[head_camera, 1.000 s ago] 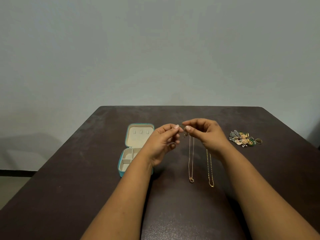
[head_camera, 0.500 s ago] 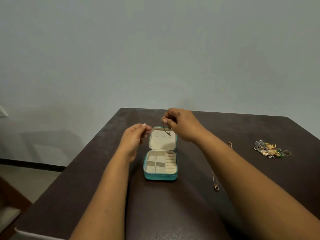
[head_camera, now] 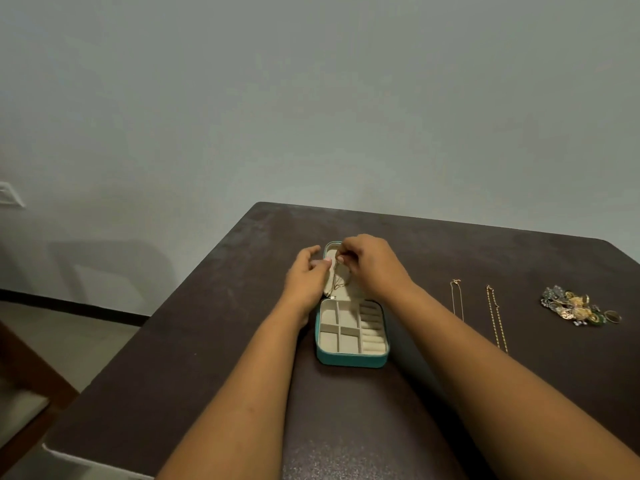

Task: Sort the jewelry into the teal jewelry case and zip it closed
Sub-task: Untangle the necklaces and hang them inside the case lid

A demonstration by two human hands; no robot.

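The teal jewelry case lies open on the dark table, its cream compartments empty and its lid laid back away from me. A thin gold necklace hangs against the inside of the lid. My right hand pinches the top of that necklace at the lid's upper part. My left hand is at the lid's left edge, its fingertips meeting the chain beside the right hand's fingers. Two more gold necklaces lie stretched out to the right of the case.
A heap of mixed jewelry with a ring beside it sits at the far right of the table. The table's left edge runs close to the case, with floor and a wooden chair part beyond it.
My view has swung left and closer to the case. Both hands went from mid-table to the lid, carrying one necklace there; my left hand has now closed in on the chain.
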